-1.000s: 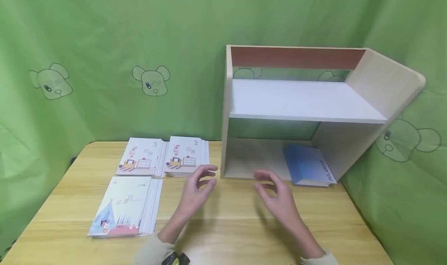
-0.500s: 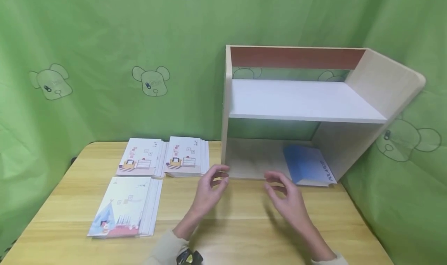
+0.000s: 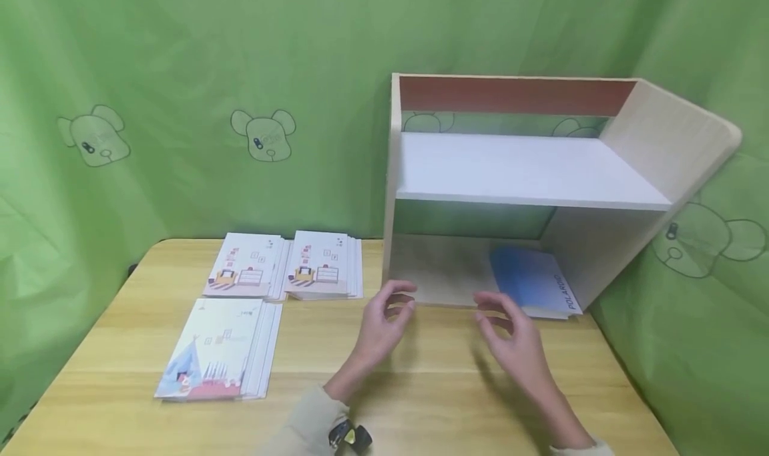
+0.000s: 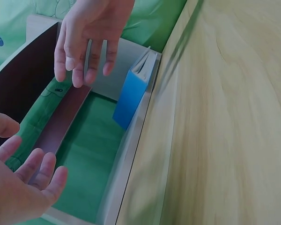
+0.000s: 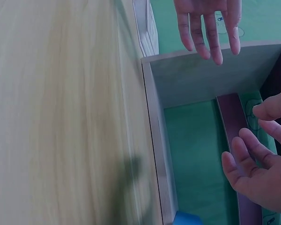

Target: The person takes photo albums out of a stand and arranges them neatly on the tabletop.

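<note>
My left hand [image 3: 384, 326] hovers above the table before the left front corner of a small bookshelf [image 3: 535, 169], fingers loosely bent, nothing in it. Facing it, my right hand [image 3: 515, 339] hangs with fingers bent the same way and holds nothing, close in front of a blue book [image 3: 529, 279]. That book, marked POLAROID, lies in the lower compartment against the right side. In the left wrist view its blue spine [image 4: 130, 98] and white page edges show. The right wrist view catches my right hand [image 5: 262, 164] at its right edge, with relaxed fingers.
Three stacks of white illustrated books lie on the wooden table [image 3: 420, 409]: a back left stack [image 3: 243, 266], one beside the shelf [image 3: 318, 262] and a front stack [image 3: 210, 349]. A green curtain [image 3: 180, 55] hangs behind. A dark watch [image 3: 350, 436] sits at my left cuff.
Both hands have drifted to the right along the front of the bookshelf, staying apart and without anything in them. The head view has shifted slightly. Books and shelf stay where they were.
</note>
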Demonstrator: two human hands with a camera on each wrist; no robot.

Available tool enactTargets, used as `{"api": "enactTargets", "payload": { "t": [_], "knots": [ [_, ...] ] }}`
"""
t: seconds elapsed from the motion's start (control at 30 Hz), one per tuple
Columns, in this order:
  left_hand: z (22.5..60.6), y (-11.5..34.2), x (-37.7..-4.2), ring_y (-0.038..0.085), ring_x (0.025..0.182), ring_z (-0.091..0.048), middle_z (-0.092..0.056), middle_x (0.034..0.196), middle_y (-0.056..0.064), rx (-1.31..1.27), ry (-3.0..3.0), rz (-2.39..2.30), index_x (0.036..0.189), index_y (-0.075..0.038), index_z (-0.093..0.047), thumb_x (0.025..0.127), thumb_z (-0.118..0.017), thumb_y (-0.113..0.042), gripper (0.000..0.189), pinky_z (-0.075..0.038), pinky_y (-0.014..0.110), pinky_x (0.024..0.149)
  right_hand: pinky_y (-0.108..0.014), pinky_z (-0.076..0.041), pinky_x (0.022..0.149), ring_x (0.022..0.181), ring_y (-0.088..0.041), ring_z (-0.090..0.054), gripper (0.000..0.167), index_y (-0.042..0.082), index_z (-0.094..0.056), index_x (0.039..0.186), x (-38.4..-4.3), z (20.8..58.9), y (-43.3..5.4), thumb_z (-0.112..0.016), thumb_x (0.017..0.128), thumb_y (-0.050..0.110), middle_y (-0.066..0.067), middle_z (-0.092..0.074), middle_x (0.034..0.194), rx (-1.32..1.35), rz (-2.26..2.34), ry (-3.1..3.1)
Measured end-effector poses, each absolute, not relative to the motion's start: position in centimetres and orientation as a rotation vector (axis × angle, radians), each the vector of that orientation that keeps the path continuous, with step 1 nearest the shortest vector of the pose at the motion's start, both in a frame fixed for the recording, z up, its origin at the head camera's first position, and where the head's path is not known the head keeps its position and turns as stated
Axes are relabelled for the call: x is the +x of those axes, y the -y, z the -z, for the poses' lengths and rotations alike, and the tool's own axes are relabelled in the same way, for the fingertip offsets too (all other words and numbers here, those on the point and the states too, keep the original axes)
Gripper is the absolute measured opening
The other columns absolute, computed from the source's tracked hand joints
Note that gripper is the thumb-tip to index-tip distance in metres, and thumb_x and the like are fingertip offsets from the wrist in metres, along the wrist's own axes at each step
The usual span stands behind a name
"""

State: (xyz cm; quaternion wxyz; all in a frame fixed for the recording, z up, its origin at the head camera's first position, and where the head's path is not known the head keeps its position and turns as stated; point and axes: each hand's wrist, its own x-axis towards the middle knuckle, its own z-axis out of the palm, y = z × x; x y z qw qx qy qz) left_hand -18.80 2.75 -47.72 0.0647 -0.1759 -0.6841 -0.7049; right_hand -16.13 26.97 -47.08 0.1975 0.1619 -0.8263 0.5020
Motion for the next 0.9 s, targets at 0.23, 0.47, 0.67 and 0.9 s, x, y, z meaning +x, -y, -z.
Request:
{"api": "enactTargets", "payload": {
  "t": [0.23,0.47,0.67,0.9],
  "knots": [
    [47.8,-4.0,-19.1,0.032,0.113,-0.064,-0.065,0.125,0.012,-0.532,2.040,2.164,0.124,0.001,-0.062,0.096,-0.062,0.001,0.028,-0.055,0.045,0.100,-0.017,-0.054,0.093,0.110,-0.015,-0.062,0.038,-0.006,-0.061,0.125,-16.2,46.9,-27.9,-0.067,0.090,-0.015,-0.019,-0.066,0.122,0.435,-1.382,2.311],
    [48.0,-5.1,-19.3,0.031,0.110,-0.065,-0.065,0.124,0.014,-0.541,2.007,2.186,0.124,0.001,-0.062,0.094,-0.061,0.004,0.030,-0.056,0.045,0.099,-0.015,-0.052,0.095,0.110,-0.020,-0.063,0.037,-0.003,-0.062,0.129,-15.9,46.6,-28.7,-0.067,0.093,-0.009,-0.017,-0.066,0.122,0.385,-1.355,2.320],
    [48.4,-6.1,-19.4,0.042,0.111,-0.064,-0.064,0.125,0.014,-0.537,1.985,2.220,0.126,0.001,-0.062,0.094,-0.062,0.004,0.032,-0.056,0.045,0.099,-0.016,-0.054,0.092,0.108,-0.018,-0.063,0.039,-0.004,-0.062,0.129,-16.0,46.7,-29.7,-0.067,0.092,-0.012,-0.020,-0.065,0.119,0.367,-1.376,2.267],
    [48.5,-7.2,-19.3,0.043,0.115,-0.062,-0.063,0.127,0.010,-0.510,1.983,2.269,0.127,-0.002,-0.061,0.095,-0.063,0.001,0.032,-0.056,0.041,0.101,-0.015,-0.054,0.090,0.107,-0.019,-0.064,0.040,-0.004,-0.061,0.131,-15.9,46.5,-30.7,-0.067,0.092,-0.012,-0.014,-0.066,0.119,0.334,-1.347,2.263]
  ]
}}
